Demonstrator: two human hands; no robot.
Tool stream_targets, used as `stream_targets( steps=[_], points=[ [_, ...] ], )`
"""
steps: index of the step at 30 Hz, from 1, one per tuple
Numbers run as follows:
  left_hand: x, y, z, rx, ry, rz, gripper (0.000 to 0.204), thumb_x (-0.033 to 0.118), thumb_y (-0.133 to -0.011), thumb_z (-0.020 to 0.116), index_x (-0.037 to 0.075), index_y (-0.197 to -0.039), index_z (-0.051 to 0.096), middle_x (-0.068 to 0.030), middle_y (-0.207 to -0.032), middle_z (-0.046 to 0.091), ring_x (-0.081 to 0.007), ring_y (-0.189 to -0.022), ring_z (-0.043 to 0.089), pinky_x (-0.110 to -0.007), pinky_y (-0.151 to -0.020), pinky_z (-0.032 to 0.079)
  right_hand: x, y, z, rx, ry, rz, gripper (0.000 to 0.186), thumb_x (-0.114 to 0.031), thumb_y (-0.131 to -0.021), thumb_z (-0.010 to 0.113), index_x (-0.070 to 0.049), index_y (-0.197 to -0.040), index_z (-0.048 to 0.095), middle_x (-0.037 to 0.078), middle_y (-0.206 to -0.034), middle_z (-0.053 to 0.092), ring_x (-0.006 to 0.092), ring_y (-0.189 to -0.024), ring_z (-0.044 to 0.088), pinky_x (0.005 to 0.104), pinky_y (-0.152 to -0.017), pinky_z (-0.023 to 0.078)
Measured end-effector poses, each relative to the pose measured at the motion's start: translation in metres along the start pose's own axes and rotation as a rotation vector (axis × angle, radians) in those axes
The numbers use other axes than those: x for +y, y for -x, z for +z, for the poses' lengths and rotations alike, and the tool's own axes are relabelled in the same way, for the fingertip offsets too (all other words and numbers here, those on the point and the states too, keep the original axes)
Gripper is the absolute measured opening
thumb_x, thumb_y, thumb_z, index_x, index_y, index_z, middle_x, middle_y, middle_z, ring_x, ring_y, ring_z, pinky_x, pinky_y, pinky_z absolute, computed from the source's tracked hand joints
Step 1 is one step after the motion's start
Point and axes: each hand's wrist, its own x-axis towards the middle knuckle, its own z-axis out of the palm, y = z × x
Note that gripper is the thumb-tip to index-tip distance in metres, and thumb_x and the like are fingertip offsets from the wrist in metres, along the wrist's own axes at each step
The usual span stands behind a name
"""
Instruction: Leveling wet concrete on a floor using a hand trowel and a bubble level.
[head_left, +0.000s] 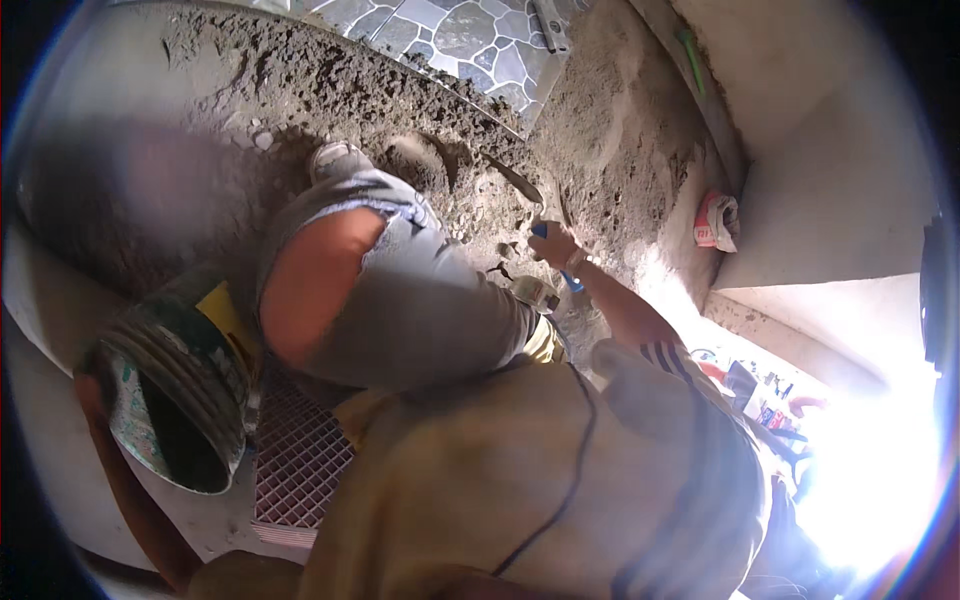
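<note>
Trowel (515, 180), likely light and stiff, best taken by blue handle (540, 230): clasped there in right hand (560, 247), near corner of tiles (468, 35); left hand (90, 395) clamped on rim of bucket (190, 335).

Tan shirt (470, 450), dark sleeve stripes (664, 358), thin dark cord (581, 465); torn grey trousers (430, 310)

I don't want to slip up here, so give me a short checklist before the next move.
1. Right hand on the trowel: ok, closed around its blue handle.
2. Trowel blade apart from the stone-patterned tiles: ok, it is over the sandy bed.
3. Left hand gripping the bucket: cannot tell; it is at the rim, fingers unclear.
4. Bucket upright: not ok, it is tilted.
5. Bucket contents: cannot tell, the inside is dark.
6. Red bag apart from the right hand: ok, off to the right.
</note>
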Motion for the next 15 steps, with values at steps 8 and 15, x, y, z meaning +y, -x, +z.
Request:
stream_targets(
  steps=[8, 15],
  points=[
    [0.016, -0.024, 0.014, -0.045, -0.043, 0.02, 0.031, 0.022, -0.085, 0.061, -0.004, -0.101, 0.063, -0.0164, -0.096, 0.066, -0.0258, -0.09, 0.06, -0.036, -0.084, 0.044, 0.064, -0.094, 0.027, 0.158, -0.459, 0.34, 0.024, -0.027, -0.087, 0.051, -0.007, -0.094, 0.062, 0.007, -0.07, 0.061, 0.0209, -0.06, 0.06, 0.0385, -0.056, 0.049],
    [0.036, 0.035, -0.029, 0.127, -0.031, -0.097, 0.026, 0.017, -0.079, 0.067, -0.003, -0.096, 0.066, -0.0155, -0.092, 0.066, -0.0252, -0.084, 0.061, -0.036, -0.078, 0.046, -0.159, -0.153, -0.019, -0.034, -1.069, 0.35, 0.03, -0.03, -0.079, 0.061, -0.001, -0.077, 0.057, 0.009, -0.062, 0.056, 0.0202, -0.046, 0.055, 0.0356, -0.042, 0.047]
  ],
)
